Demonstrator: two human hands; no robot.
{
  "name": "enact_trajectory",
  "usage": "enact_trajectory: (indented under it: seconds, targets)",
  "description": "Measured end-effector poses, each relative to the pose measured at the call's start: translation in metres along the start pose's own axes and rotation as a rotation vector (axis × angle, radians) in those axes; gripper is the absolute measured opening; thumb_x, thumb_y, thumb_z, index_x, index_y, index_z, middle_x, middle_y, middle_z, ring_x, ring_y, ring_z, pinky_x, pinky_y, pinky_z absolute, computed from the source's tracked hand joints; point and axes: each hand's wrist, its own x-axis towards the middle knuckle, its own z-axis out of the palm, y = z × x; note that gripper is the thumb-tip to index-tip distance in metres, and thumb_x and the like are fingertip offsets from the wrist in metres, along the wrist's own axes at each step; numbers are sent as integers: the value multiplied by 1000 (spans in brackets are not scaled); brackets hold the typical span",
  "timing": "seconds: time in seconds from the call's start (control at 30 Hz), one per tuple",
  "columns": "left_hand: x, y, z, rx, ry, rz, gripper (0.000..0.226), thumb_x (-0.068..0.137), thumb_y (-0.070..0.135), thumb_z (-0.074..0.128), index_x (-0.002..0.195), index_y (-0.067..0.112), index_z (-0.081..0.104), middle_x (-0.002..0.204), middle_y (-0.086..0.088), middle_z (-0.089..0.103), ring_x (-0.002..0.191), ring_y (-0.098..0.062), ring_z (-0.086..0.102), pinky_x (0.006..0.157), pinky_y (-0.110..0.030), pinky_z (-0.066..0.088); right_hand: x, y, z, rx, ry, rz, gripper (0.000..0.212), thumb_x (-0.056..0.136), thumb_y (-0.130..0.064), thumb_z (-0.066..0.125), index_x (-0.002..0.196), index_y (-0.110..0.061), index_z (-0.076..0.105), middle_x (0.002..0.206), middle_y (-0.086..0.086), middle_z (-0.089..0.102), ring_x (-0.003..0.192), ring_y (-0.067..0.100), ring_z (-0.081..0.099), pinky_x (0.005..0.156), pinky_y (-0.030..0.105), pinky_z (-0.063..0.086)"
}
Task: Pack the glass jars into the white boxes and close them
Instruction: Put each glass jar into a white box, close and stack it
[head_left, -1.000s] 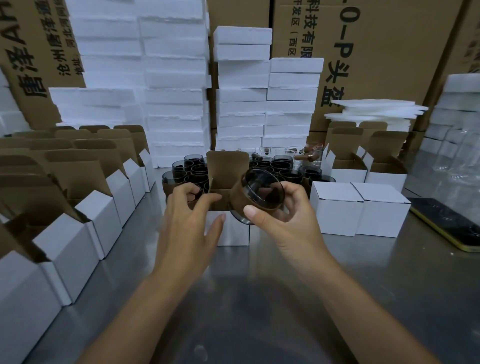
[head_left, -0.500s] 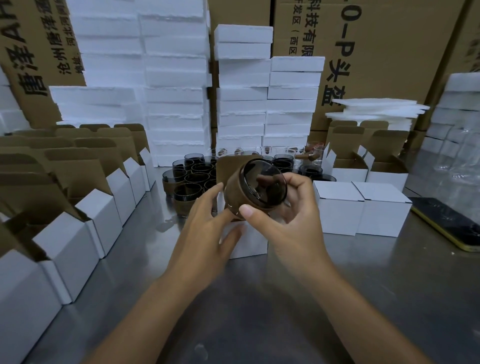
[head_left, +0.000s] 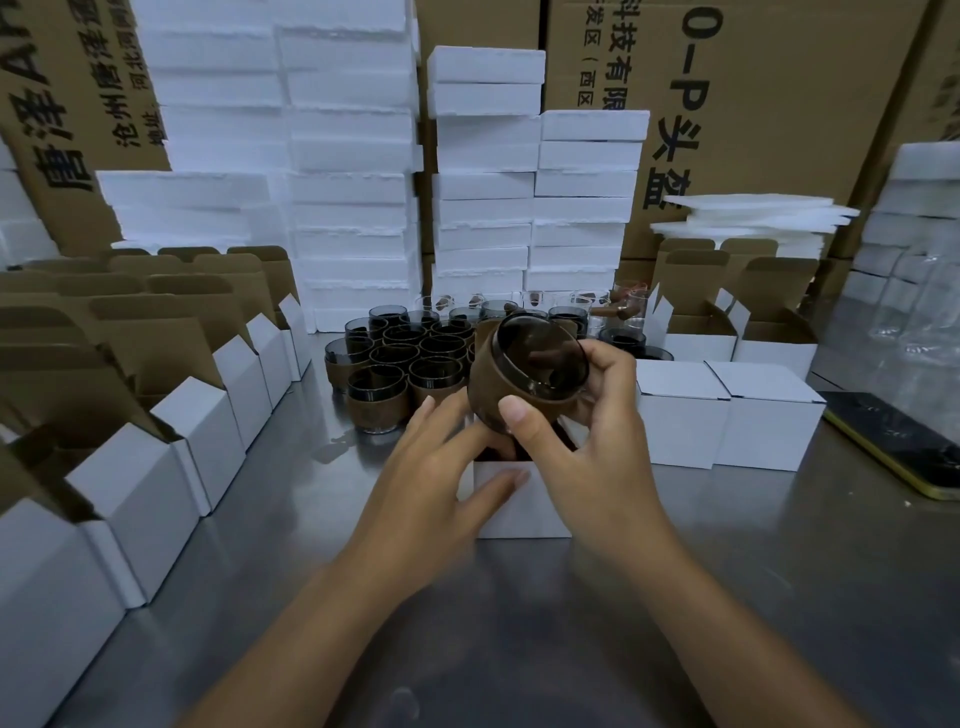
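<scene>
Both hands work close together at the middle of the steel counter (head_left: 779, 582). Her or his right hand (head_left: 587, 452) grips a smoky glass jar (head_left: 535, 364) with a brown sleeve round its body, thumb pressed on the near side and fingers curled round the far rim. The jar is tilted, its mouth turned up towards the person's face, and it hangs just above an open white box (head_left: 524, 512) that stands on the counter in front of the person. The left hand (head_left: 434, 483) rests against that box with fingers fairly straight, thumb lying across the white front wall and fingertips reaching to the top edge; it is a little blurred, so I cannot tell how firmly it presses. Behind the hands a cluster of the same dark jars (head_left: 405, 364) stands upright, packed tightly. Along the left side runs a row of open boxes (head_left: 197, 421) with brown flaps raised. To the right two closed white boxes (head_left: 727, 415) sit touching each other, with more open boxes (head_left: 743, 338) behind them. A phone in a yellow case (head_left: 904, 441) lies flat near the counter's right edge. Stacks of white foam blocks (head_left: 353, 182) rise at the back, against big brown cartons (head_left: 769, 104) printed in black.
</scene>
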Motion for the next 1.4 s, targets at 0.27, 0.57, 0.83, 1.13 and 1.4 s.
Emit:
enact_trajectory:
  seconds: [0.27,0.57,0.83,1.13,1.4]
  targets:
    - [1,-5,-4,34,-39,-13,37,82,53,51,110,29,53,134,20,42,118,-4,49,90,-29,52,4,-3,-11,-305,30,-95,49,74,-63,58,113,-58,28,104,-46,50,100,-15,54,77,3,43]
    - [3,-3,-6,-46,26,-11,19,92,40,44,111,42,49,120,30,49,122,6,43,97,-10,37,5,0,-16,-438,56,-132,60,79,-58,56,132,-44,30,118,-26,50,107,-13,48,87,5,43]
    - [3,2,1,-357,182,-154,43,82,20,64,104,47,38,115,20,55,115,-5,55,93,-14,45,2,-1,-14,-471,-16,-143,59,77,-51,62,127,-42,33,123,-21,47,114,-5,47,92,23,50]
    - [3,0,-2,-385,150,-233,42,89,8,61,120,33,48,124,10,53,120,0,50,82,-10,47,0,-1,-12,-606,-66,-206,58,78,-46,65,130,-23,49,123,-8,56,120,6,41,100,45,42]
    - [2,-4,-1,-386,112,-255,46,92,11,56,132,30,46,132,10,53,123,3,48,85,-15,50,0,7,-14,-697,-200,-109,35,83,-43,67,109,-23,54,118,-10,56,136,13,29,108,35,28]
